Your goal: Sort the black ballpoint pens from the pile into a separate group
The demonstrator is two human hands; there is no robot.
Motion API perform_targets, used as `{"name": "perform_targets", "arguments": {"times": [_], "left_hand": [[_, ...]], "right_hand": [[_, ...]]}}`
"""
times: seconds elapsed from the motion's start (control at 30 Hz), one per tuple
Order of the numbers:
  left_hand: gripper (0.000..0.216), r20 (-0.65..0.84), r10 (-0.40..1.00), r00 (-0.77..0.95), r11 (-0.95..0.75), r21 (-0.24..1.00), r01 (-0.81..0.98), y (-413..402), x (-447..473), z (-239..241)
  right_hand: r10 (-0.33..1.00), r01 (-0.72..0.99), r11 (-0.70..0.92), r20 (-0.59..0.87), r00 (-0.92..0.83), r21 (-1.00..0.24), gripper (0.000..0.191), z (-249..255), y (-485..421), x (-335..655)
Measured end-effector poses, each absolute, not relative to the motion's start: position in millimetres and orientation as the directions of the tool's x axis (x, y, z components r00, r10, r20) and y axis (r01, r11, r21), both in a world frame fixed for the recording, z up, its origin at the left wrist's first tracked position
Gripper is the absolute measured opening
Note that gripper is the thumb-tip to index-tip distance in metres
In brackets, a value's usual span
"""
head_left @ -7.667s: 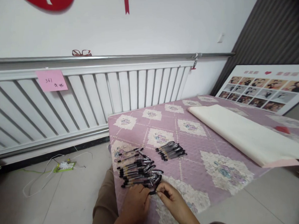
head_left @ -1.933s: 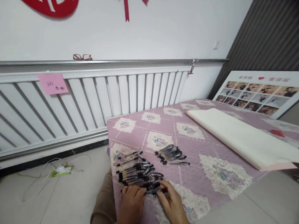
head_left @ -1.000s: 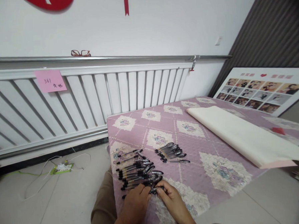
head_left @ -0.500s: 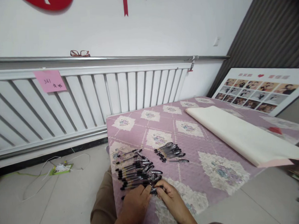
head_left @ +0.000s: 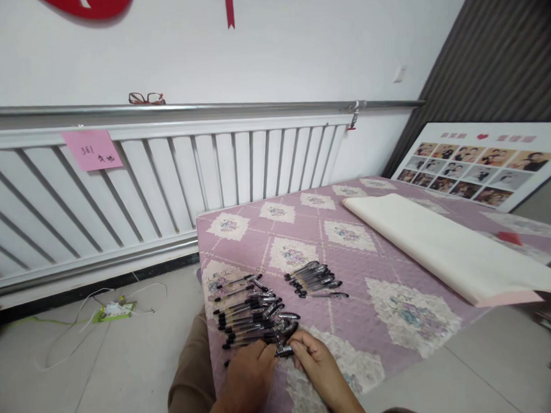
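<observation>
Near the front left corner of the cloth-covered table, a pen [head_left: 283, 351] with a dark end spans the space between my two hands. My left hand [head_left: 251, 369] is closed around its barrel side, the fingers curled over it. At the pen's cap end, my right hand [head_left: 312, 358] pinches with thumb and forefinger. Just beyond my hands lies a loose pile of black-capped pens [head_left: 251, 315], most pointing the same way. Further right, a smaller group of similar pens [head_left: 314, 278] rests side by side. My fingers hide part of the held pen.
The purple floral tablecloth [head_left: 304, 226] covers the table. A folded cream sheet [head_left: 444, 247] lies to the right, before a photo board [head_left: 481, 165]. A white radiator [head_left: 240, 162] stands behind. On the floor at left is a power strip [head_left: 115, 311] with cables.
My right hand has shifted slightly to the right and its fingers have drawn a little away from my left hand, showing more of the pen. The pen groups look unmoved.
</observation>
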State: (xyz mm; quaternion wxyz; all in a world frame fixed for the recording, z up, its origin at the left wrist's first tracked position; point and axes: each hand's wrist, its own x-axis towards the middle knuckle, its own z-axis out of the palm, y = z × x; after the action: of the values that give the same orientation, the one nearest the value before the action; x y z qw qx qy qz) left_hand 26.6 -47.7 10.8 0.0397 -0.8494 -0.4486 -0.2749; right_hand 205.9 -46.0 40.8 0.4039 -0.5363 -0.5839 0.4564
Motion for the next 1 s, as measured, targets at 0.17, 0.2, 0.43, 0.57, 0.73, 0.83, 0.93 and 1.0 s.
{"name": "perform_targets", "arguments": {"times": [0.17, 0.2, 0.43, 0.57, 0.73, 0.83, 0.93, 1.0], "left_hand": [[0.012, 0.485, 0.735, 0.473, -0.603, 0.150, 0.783, -48, 27, 16], [0.013, 0.488, 0.726, 0.484, -0.611, 0.135, 0.780, -48, 28, 16], [0.019, 0.488, 0.726, 0.484, -0.595, 0.093, 0.799, -50, 31, 11], [0.021, 0.550, 0.726, 0.413, -0.547, 0.096, 0.832, -50, 32, 6], [0.011, 0.555, 0.727, 0.405, -0.553, 0.122, 0.824, -49, 30, 7], [0.011, 0.529, 0.726, 0.439, -0.574, 0.116, 0.811, -49, 29, 9], [0.011, 0.498, 0.746, 0.443, -0.560, 0.108, 0.822, -51, 29, 11], [0.009, 0.459, 0.766, 0.449, -0.550, 0.108, 0.828, -53, 30, 14]], "right_hand": [[0.996, 0.318, 0.041, 0.013, -0.091, -0.947, 0.035, 42, -47, 206], [0.996, 0.321, 0.045, 0.016, -0.093, -0.946, 0.035, 42, -47, 206], [0.994, 0.331, 0.077, 0.048, -0.096, -0.941, 0.033, 40, -47, 209], [0.997, 0.297, 0.048, 0.030, -0.066, -0.954, 0.029, 39, -48, 208], [0.998, 0.303, 0.042, 0.023, -0.066, -0.952, 0.022, 40, -48, 207], [0.990, 0.350, 0.099, 0.058, -0.125, -0.932, 0.016, 40, -48, 208], [0.980, 0.370, 0.115, 0.045, -0.192, -0.922, 0.016, 38, -48, 209], [0.977, 0.378, 0.121, 0.044, -0.208, -0.918, 0.017, 37, -48, 210]]}}
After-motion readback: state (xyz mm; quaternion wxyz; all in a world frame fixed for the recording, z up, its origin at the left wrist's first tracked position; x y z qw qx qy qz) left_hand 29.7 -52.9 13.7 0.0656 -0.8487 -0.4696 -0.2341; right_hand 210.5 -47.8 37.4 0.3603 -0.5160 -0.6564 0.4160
